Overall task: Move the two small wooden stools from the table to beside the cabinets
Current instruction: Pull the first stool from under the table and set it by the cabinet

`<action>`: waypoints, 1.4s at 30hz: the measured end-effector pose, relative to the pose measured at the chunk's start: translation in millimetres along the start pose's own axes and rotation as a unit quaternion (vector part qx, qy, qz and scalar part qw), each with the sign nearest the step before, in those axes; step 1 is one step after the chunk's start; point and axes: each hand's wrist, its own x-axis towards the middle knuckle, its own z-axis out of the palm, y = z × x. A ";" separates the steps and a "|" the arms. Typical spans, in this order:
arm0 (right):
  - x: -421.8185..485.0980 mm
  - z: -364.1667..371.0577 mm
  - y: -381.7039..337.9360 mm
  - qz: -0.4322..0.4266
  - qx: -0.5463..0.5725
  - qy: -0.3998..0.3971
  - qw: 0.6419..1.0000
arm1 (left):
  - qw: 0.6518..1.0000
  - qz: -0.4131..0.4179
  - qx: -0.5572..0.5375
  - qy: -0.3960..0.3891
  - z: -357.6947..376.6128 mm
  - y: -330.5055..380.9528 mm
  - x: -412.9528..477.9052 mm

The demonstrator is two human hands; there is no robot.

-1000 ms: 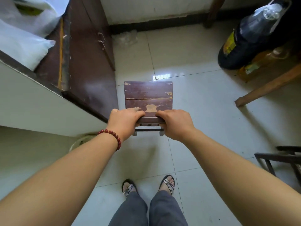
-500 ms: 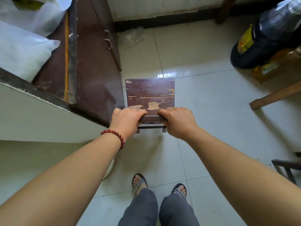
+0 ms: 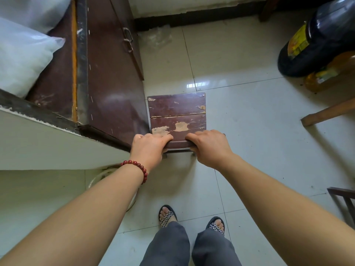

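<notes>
One small wooden stool (image 3: 176, 110) with a dark red, chipped seat is low over the tiled floor, its left edge right against the dark brown cabinet (image 3: 109, 89). Both hands hold its near edge: my left hand (image 3: 149, 147), with a red bead bracelet on the wrist, grips the near left corner, and my right hand (image 3: 208, 146) grips the near right corner. The stool's legs are mostly hidden under the seat and my hands, so I cannot tell whether they touch the floor. No second stool is in view.
A white counter edge (image 3: 57, 143) juts out at left, with white bags (image 3: 21, 54) above it. A dark sack with yellow label (image 3: 318, 41) and an oil bottle (image 3: 326, 77) sit at right. A wooden leg (image 3: 326, 112) and dark frame (image 3: 343, 202) stand right. My sandalled feet (image 3: 167, 215) are below.
The stool, held in both hands, has moved left and closer to the cabinet side, and appears lower. My feet have stepped to the right.
</notes>
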 end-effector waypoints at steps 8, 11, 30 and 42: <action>-3.0 4.7 -4.3 0.003 0.017 -0.022 1.000 | 1.000 -0.001 0.001 -0.025 4.8 -2.9 -2.9; -3.7 3.5 -3.2 0.005 0.020 -0.028 0.999 | 1.000 -0.002 0.001 -0.026 6.3 -1.3 -3.0; -19.3 -39.1 -9.3 0.087 0.179 -0.038 0.979 | 0.996 -0.031 -0.078 0.024 -46.0 -3.7 -23.0; -31.0 -139.6 -33.8 0.202 0.375 0.246 0.870 | 0.958 -0.073 -0.256 0.110 -162.1 45.5 -16.6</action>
